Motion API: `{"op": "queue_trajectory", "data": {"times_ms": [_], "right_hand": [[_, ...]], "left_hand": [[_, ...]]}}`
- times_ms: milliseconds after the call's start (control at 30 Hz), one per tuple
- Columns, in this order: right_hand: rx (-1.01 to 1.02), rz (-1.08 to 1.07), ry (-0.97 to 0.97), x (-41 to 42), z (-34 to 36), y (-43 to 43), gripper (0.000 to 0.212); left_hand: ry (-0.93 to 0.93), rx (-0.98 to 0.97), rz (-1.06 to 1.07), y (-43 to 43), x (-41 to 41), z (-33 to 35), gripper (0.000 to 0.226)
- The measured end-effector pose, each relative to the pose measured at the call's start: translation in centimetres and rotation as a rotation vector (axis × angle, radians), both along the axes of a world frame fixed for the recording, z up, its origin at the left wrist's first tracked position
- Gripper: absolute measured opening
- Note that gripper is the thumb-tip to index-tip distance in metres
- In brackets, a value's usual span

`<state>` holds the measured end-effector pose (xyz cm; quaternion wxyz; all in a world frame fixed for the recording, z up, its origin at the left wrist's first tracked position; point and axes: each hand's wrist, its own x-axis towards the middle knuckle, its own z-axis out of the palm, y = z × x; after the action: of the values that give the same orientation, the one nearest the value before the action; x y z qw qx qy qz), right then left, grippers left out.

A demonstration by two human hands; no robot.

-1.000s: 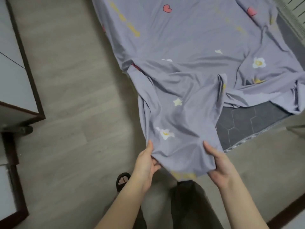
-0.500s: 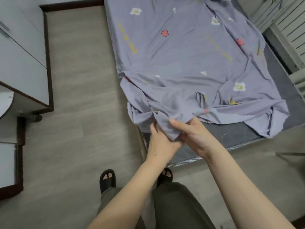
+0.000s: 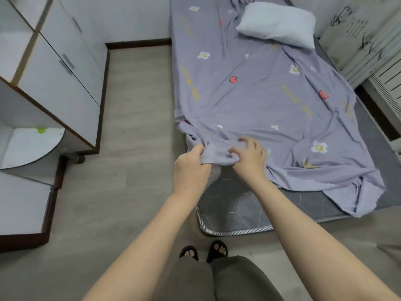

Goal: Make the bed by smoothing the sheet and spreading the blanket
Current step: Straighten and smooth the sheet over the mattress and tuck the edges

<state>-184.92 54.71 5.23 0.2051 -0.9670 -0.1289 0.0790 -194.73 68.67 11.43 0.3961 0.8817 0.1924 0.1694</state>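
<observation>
Starting at the left, a white cabinet with dark brown edging (image 3: 65, 83) was seen well apart from the bed, across the grey wood-look floor (image 3: 134, 127). The left hand (image 3: 191, 168) was closed round a bunched corner of the lilac cloth sheet (image 3: 260, 101) printed with flowers and hearts. The right hand (image 3: 249, 157), just beside it, was curled into the same bunch. The sheet was spread over most of the bed but gathered at that near left corner, so the grey quilted mattress (image 3: 238, 205) was left bare at the foot. A soft white pillow (image 3: 277, 25) lay on the sheet at the head. Further right, the other near corner hung crumpled over the mattress edge. No blanket could be seen.

If the bunch were pulled hard toward the left, the cloth would likely be dragged askew. The loose right side could be drawn off the mattress, and the creases across the middle deepened rather than smoothed. The pillow might be shifted with it.

A second earlier, the corner had been held spread between two hands set apart, out over the floor. By this moment the hands had been brought together and carried up onto the bed. More of the mattress was uncovered, and the pillow had come into view.
</observation>
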Motion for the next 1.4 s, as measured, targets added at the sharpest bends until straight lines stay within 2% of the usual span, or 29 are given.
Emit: {"op": "queue_trajectory", "data": {"times_ms": [33, 100, 200, 300, 433, 500, 567, 733, 867, 933, 1033, 1100, 1133, 1167, 1200, 1233, 1267, 1300, 1333, 1367, 1400], "right_hand": [[-0.022, 0.030, 0.008, 0.5, 0.5, -0.1, 0.025], [0.108, -0.011, 0.124, 1.3, 1.8, -0.6, 0.017], [0.320, -0.028, 0.159, 2.3, 4.3, -1.2, 0.025], [0.472, 0.069, 0.135, 3.5, 8.6, -0.8, 0.032], [0.731, 0.140, 0.086, 5.9, 14.7, -0.4, 0.021], [0.843, 0.126, 0.064, 8.1, 17.1, -1.5, 0.021], [0.830, 0.073, 0.071, 10.4, 18.1, -2.3, 0.018], [0.544, 0.017, 0.061, 17.4, 20.1, -7.0, 0.021], [0.616, 0.105, 0.118, 18.5, 24.0, -8.1, 0.028], [0.647, 0.224, 0.194, 16.9, 25.5, -8.0, 0.031], [0.563, 0.490, 0.276, 13.2, 25.6, -7.8, 0.023], [0.503, 0.620, 0.321, 10.9, 24.1, -7.8, 0.018], [0.491, 0.664, 0.343, 9.9, 23.0, -8.1, 0.017], [0.488, 0.691, 0.378, 9.1, 21.6, -8.3, 0.019], [0.485, 0.709, 0.416, 8.2, 20.3, -8.7, 0.024], [0.480, 0.720, 0.436, 7.3, 18.8, -9.1, 0.033], [0.470, 0.733, 0.443, 6.4, 17.3, -9.5, 0.039], [0.446, 0.742, 0.438, 5.4, 15.9, -9.7, 0.037], [0.425, 0.747, 0.429, 4.5, 14.6, -9.8, 0.029], [0.430, 0.742, 0.424, 3.6, 13.6, -9.8, 0.020], [0.460, 0.723, 0.429, 2.7, 12.7, -9.7, 0.013]], "left_hand": [[-0.013, 0.014, 0.034, 0.4, -0.4, 0.0, 0.027], [0.015, 0.036, 0.154, 1.4, -1.5, -0.5, 0.022], [0.084, 0.061, 0.315, 2.3, -3.7, -2.0, 0.019], [0.135, -0.021, 0.366, 2.0, -4.8, -3.4, 0.024], [0.290, -0.028, 0.440, 0.1, -3.3, -4.2, 0.010], [0.389, 0.015, 0.462, -2.1, -1.9, -3.5, 0.013], [0.429, -0.020, 0.420, -4.2, -0.4, -2.9, 0.018], [0.454, -0.201, 0.268, -14.9, 5.0, -1.0, 0.019], [0.450, -0.296, 0.152, -21.1, 7.2, -0.9, 0.011], [0.441, -0.361, 0.084, -23.3, 7.6, -1.1, 0.017], [0.558, -0.399, -0.119, -24.6, 6.7, -1.5, 0.016], [0.682, -0.316, -0.277, -23.5, 5.5, -2.1, 0.040], [0.702, -0.287, -0.259, -22.5, 4.7, -2.0, 0.049], [0.660, -0.324, -0.139, -21.2, 3.9, -1.5, 0.050], [0.537, -0.488, 0.094, -19.7, 3.1, -0.8, 0.044], [0.368, -0.717, 0.316, -18.0, 2.2, 0.1, 0.034], [0.207, -0.957, 0.443, -16.4, 1.2, 1.1, 0.035], [0.092, -1.225, 0.492, -14.9, 0.8, 1.9, 0.055], [0.067, -1.394, 0.464, -13.5, 0.8, 2.8, 0.075], [0.123, -1.430, 0.398, -12.7, 0.9, 4.0, 0.086], [0.216, -1.407, 0.332, -12.5, 1.2, 5.2, 0.084]]}}
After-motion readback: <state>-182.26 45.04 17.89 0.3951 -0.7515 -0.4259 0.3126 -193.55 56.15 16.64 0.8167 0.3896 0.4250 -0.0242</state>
